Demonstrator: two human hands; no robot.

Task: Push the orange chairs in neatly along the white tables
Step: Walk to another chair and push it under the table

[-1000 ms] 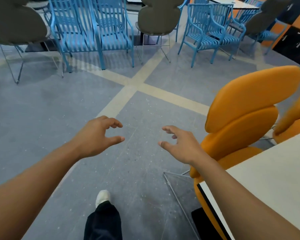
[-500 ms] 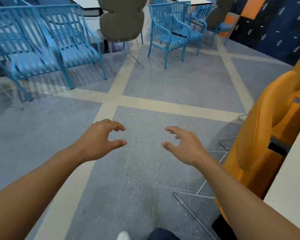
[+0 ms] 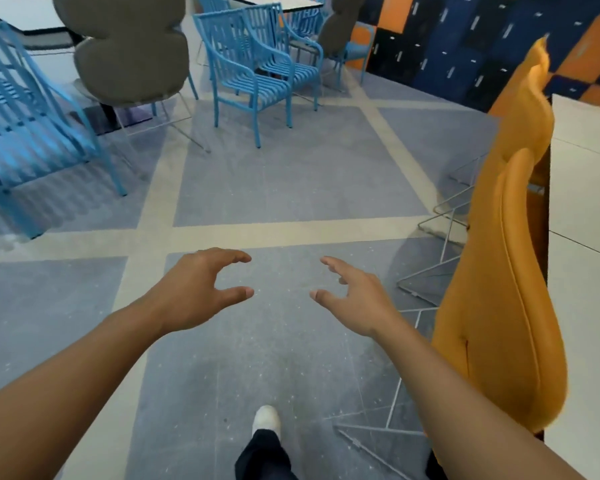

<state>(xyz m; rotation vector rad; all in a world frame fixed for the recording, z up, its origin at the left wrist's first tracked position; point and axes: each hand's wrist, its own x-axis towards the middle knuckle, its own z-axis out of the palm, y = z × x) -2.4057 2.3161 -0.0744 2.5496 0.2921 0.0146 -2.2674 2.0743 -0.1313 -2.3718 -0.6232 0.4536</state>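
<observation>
Fingers loosely spread on left hand and right hand mid-frame, gripping nothing, orange chairs beside white table at right

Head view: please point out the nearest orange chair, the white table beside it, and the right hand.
nearest orange chair point(image 3: 492, 323): head view, middle of its backrest's outer side.
white table point(image 3: 591, 341): head view, bare part of its top.
right hand point(image 3: 357, 304): head view, back of the hand.
</observation>
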